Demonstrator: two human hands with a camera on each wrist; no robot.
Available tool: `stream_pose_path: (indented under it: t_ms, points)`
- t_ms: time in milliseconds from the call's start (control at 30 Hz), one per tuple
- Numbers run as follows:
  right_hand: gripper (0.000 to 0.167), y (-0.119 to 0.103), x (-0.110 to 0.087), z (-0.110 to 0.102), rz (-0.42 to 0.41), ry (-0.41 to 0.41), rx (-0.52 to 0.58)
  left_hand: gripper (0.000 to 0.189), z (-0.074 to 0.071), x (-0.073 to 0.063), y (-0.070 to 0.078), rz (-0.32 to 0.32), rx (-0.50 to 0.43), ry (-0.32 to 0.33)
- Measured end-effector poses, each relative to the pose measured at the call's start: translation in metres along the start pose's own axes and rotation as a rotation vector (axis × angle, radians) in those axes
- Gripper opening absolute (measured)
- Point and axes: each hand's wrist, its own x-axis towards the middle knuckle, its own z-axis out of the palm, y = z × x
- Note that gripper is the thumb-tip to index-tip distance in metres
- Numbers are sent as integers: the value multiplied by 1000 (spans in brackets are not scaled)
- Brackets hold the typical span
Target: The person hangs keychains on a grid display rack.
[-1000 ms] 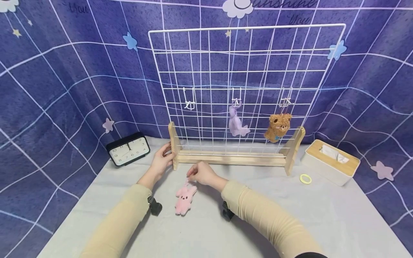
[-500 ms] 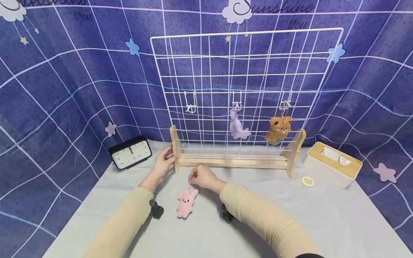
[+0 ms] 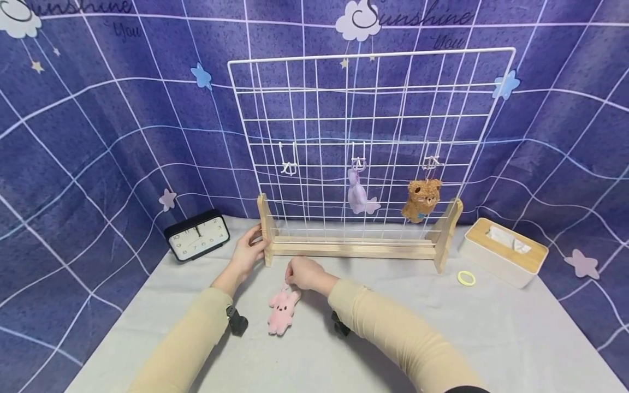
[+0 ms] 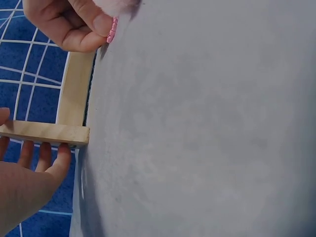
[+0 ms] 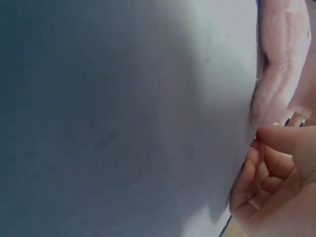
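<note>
My left hand [image 3: 248, 252] grips the left wooden upright [image 3: 267, 234] of a white wire grid rack; in the left wrist view the fingers lie along one side of the wood and the thumb tip shows on the other. Between finger and thumb, my right hand [image 3: 306, 274] pinches the pink chain [image 4: 112, 30] of a plush rabbit keychain [image 3: 282, 312]. The rabbit lies face up at the table, ears toward the rack. In the right wrist view its pink fur [image 5: 281, 59] shows past the fingertips. The pinching fingers hide part of the chain.
On the grid [image 3: 373, 117], a bare hook [image 3: 289, 168] hangs at left, a purple plush [image 3: 357, 194] in the middle, and a brown bear plush [image 3: 422, 201] at right. A black clock [image 3: 197, 237] stands left; a yellow ring [image 3: 466, 278] and tissue box [image 3: 503, 256] lie right.
The head view has shifted slightly. My right hand keeps its pinch on the rabbit's chain, its fingers drawn in a little more. The left hand stays on the wooden upright.
</note>
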Motion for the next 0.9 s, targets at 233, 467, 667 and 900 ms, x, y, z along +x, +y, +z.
stream_pose_path:
  t_ms: [233,467,667,900]
  points:
    - [14,-1,-5,-5,-46,-3,63,66,-1,1,0,-8,10,1]
    - [10,-1,-11,-16,-147,24,271,67,-3,3,-1,-9,11,7]
    - [5,2,-11,-13,-237,58,410,67,-2,1,-1,-15,-4,4]
    - [10,0,-13,-14,-310,87,497,66,1,0,1,-14,-20,6]
